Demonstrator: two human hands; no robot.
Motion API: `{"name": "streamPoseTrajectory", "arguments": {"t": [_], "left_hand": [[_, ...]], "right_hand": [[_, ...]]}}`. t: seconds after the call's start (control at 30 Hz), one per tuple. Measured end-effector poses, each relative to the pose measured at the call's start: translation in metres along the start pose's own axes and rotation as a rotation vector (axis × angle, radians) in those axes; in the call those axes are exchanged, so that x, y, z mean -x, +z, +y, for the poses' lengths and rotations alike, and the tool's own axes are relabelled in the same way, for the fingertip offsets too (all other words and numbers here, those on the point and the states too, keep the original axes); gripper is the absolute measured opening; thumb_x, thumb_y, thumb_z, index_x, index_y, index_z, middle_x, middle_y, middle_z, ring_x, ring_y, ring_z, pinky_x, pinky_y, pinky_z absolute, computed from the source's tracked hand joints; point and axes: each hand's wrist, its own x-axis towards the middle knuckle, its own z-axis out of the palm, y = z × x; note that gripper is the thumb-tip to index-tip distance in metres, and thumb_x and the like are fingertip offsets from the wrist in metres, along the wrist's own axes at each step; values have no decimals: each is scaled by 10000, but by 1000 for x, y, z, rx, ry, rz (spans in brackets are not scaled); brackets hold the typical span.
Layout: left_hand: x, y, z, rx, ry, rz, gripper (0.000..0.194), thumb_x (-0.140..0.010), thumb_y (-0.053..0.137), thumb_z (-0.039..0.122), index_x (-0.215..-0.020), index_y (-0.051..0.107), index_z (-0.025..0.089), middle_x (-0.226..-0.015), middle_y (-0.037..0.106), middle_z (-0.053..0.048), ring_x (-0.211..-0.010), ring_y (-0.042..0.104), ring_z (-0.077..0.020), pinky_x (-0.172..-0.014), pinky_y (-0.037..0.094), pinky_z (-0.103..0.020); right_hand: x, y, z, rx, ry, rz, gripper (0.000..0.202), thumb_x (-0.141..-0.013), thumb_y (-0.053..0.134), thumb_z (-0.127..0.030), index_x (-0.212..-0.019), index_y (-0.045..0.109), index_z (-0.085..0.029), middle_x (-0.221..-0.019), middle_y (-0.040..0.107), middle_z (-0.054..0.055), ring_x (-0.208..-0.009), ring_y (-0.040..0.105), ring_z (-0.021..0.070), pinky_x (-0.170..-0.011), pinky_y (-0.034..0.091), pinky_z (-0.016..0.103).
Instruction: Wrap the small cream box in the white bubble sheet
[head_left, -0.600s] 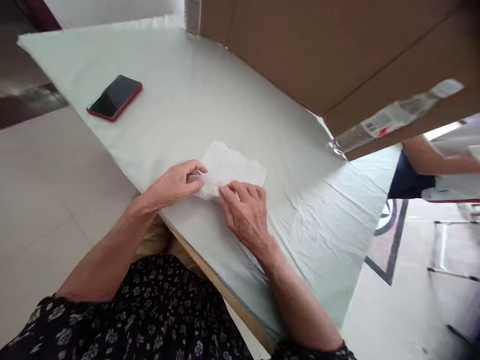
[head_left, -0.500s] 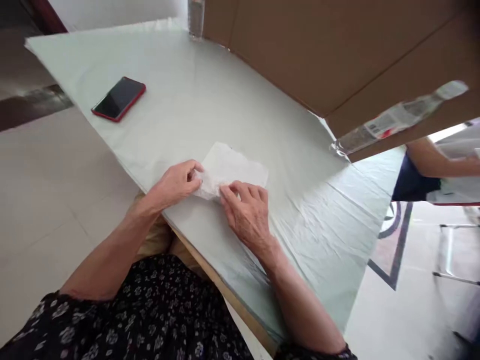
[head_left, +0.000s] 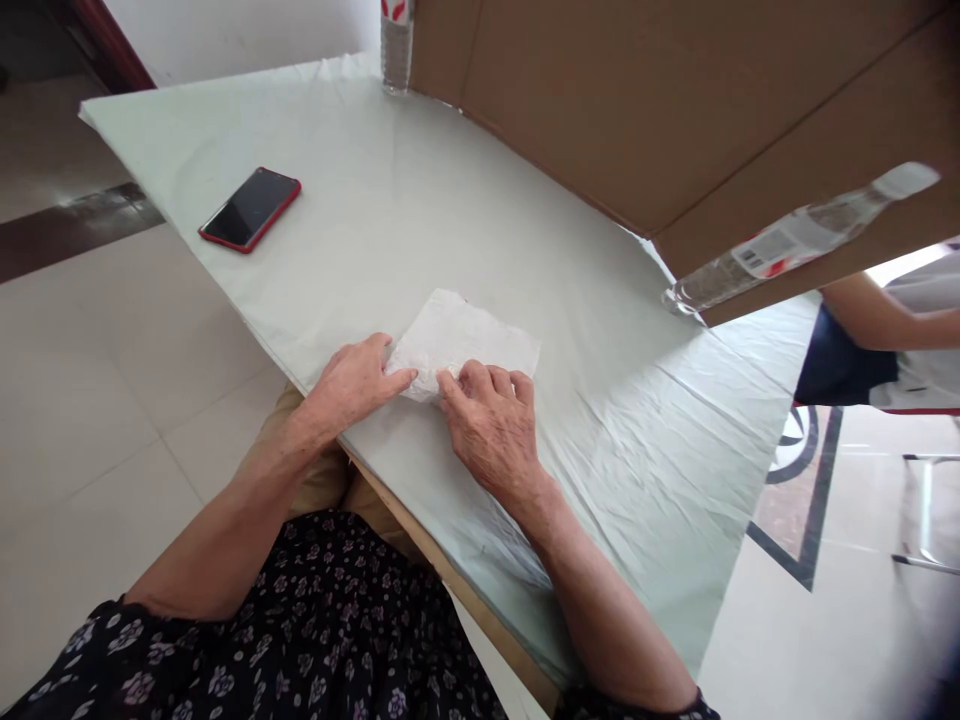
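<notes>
A thin white sheet, apparently a paper tissue (head_left: 480,335), lies on the pale green cloth near the table's front edge. Its near edge looks crumpled or rolled. At its left end is my left hand (head_left: 358,380), thumb stretched onto the near edge and fingers apart from the thumb. My right hand (head_left: 491,415) rests over the near right part, its fingers bent and gripping the crumpled edge. The fingertips partly cover that edge, so what lies under them is hidden.
A phone in a red case (head_left: 251,210) lies on the left. A large cardboard panel (head_left: 600,110) stands across the back, with plastic bottles (head_left: 780,250) (head_left: 395,50) at its ends. Another person's arm (head_left: 885,320) shows beyond it at right.
My left hand has opened, its thumb reaching further right along the tissue's near edge. My right hand stays at nearly the same spot. The whole view has shifted slightly.
</notes>
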Motion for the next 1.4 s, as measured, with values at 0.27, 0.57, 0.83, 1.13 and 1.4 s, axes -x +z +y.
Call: {"name": "streamPoseTrajectory", "arguments": {"t": [0.27,0.57,0.83,1.13,1.4], "left_hand": [[-2,16,4,629,-35,-80,406,-785,638,305,-1148,643,125,-767,623,11,-530,532,-101,-503,453,-228],[-4,18,24,683,43,-38,163,-726,640,286,-671,524,186,-608,481,46,-536,459,-85,-446,419,-177],[-8,21,27,803,54,-151,100,-707,623,271,-725,577,184,-620,559,29,-541,540,-107,-454,485,-208],[0,-6,29,345,375,-298,347,-759,456,161,-861,784,204,-748,687,-8,-727,628,-164,-707,539,-284],[9,11,36,37,672,-21,203,-866,547,153,-870,747,187,-1087,665,-94,-1080,630,-241,-897,532,-356]], "right_hand": [[0,2,-1,-23,8,10,235,-998,494,-202,-1189,628,-230,-1037,659,85,-906,476,251,-838,291,421],[0,4,-3,-9,19,20,274,-1006,478,-193,-1248,605,-210,-1050,672,87,-922,500,258,-863,309,432],[1,-6,-3,-115,27,-6,265,-969,532,-273,-1191,578,-136,-1087,682,123,-947,540,273,-925,333,442],[1,-15,8,-334,42,-24,74,-914,553,-198,-944,619,-191,-1011,745,70,-922,624,230,-944,353,412],[42,-15,39,-538,489,125,226,-925,587,-330,-1107,641,-206,-1175,713,118,-991,673,255,-883,476,433]]}}
